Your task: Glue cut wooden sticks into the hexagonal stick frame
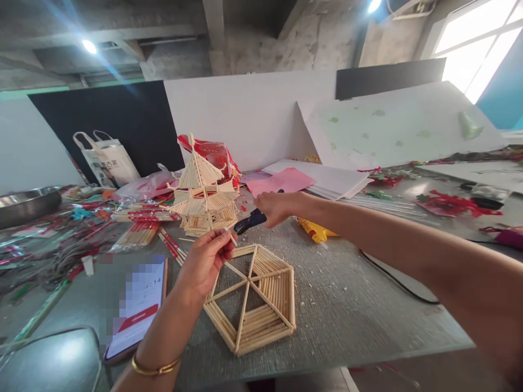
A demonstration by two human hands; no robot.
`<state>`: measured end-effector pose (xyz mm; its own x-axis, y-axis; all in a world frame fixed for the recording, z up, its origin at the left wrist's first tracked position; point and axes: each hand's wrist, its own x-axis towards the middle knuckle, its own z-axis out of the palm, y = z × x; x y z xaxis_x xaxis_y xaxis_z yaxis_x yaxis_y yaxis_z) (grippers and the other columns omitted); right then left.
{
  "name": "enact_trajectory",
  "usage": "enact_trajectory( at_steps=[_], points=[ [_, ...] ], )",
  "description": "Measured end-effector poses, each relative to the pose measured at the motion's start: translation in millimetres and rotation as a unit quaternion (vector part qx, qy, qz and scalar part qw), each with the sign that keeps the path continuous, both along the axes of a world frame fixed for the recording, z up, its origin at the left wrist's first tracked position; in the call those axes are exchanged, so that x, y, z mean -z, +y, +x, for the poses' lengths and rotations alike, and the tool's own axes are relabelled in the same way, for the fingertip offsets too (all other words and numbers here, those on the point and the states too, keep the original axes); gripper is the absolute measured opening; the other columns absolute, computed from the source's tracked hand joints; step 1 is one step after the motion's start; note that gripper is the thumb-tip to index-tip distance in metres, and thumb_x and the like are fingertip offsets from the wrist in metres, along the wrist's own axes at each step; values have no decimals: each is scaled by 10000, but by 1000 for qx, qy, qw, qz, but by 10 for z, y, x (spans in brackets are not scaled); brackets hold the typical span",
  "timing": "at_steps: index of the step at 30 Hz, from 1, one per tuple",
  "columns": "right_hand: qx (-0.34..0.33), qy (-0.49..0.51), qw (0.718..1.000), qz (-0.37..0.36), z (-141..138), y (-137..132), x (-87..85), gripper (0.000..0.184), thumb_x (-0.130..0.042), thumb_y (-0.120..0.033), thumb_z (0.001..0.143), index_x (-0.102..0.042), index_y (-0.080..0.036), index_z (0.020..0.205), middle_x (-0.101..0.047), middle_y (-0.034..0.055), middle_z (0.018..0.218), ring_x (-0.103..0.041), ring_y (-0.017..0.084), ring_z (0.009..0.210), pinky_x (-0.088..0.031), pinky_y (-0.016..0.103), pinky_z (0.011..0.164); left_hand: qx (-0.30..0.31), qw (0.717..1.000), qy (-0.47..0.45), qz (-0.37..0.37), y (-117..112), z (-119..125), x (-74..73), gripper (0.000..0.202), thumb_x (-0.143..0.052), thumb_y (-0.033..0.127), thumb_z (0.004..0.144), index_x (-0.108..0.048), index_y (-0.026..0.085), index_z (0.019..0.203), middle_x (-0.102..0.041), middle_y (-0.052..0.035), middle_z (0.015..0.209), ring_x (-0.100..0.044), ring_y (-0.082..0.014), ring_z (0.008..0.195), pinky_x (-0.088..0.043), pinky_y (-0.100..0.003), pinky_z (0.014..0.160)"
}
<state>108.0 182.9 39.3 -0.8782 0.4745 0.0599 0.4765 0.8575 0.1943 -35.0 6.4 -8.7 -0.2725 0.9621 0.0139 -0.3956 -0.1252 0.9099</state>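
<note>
Left hand [207, 258] pinching short stick [233, 238], long axis slanting down-right toward hexagonal stick frame [249, 280], flat on table [339, 305]. Right hand [276, 209], wrapped round dark hand tool [254, 219], farther from frame

The left hand [209, 257] pinches a short wooden stick [231, 238] above the far-left edge of a partly filled hexagonal stick frame [265, 322] on the counter [347, 310]. The right hand [273, 208] grips a dark pliers-like tool [250, 221] near a stick-built pagoda model [202, 175]; a smartphone [137, 318] lies left of the frame.
</note>
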Motion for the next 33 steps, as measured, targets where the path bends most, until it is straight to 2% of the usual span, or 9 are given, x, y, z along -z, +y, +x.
enact_trajectory(
  at_steps=[3,7,11,13,17,22,25,29,33],
  points=[
    [31,-16,999,24,263,-227,-79,242,-552,-168,629,-577,-109,862,-606,137,877,-555,208,747,-392,303,633,-4,1000,-3,6,-1,-6,4,188,-726,161,592,-606,111,729,-612,-1,689,-512,-50,572,-412,-156,515],
    [130,94,982,-98,571,-567,-54,151,-475,-237,692,-531,-145,798,-608,101,776,-561,187,661,-378,281,548,-9,1000,-5,22,13,-1,21,199,-717,141,606,-607,121,771,-605,17,682,-532,-53,581,-426,-162,537],
    [199,211,893,-345,700,-849,74,149,-466,-266,698,-480,-166,807,-576,27,609,-550,149,548,-381,242,464,-15,999,-16,40,25,22,37,168,-709,146,626,-587,133,740,-635,11,699,-572,-70,618,-454,-179,582],
    [196,249,860,-400,699,-939,128,157,-482,-263,691,-469,-167,814,-567,10,588,-537,134,525,-385,232,457,-21,998,-26,47,28,29,45,156,-706,148,635,-581,140,729,-642,13,698,-586,-78,639,-466,-189,608],
    [183,280,882,-332,674,-1043,186,147,-483,-301,728,-477,-169,792,-562,5,594,-507,119,525,-354,229,473,-33,996,-51,70,31,35,45,169,-718,149,627,-587,154,734,-645,28,711,-598,-81,675,-479,-196,644],
    [150,253,920,-258,713,-1190,256,284,-453,-463,793,-476,-180,772,-539,8,640,-487,126,569,-329,239,502,-64,990,-93,88,22,82,9,163,-726,144,617,-592,157,708,-630,43,663,-569,-57,598,-469,-162,572],
    [150,247,939,-187,723,-1261,332,305,-437,-479,806,-472,-177,828,-554,31,701,-505,151,613,-348,268,552,-62,986,-122,94,27,139,4,156,-720,122,620,-598,152,713,-645,28,664,-586,-66,607,-488,-164,578],
    [135,268,942,-153,693,-1299,407,309,-442,-427,811,-469,-154,953,-577,80,819,-541,185,717,-384,311,657,-46,981,-168,89,56,219,27,156,-707,83,623,-604,152,718,-676,-1,710,-608,-76,629,-514,-171,601],
    [136,280,936,-165,668,-1328,409,292,-444,-391,816,-469,-151,981,-582,82,819,-536,175,694,-385,308,649,-25,976,-201,84,69,270,46,137,-703,82,641,-615,146,725,-684,-13,750,-608,-68,635,-523,-164,621]
  ],
)
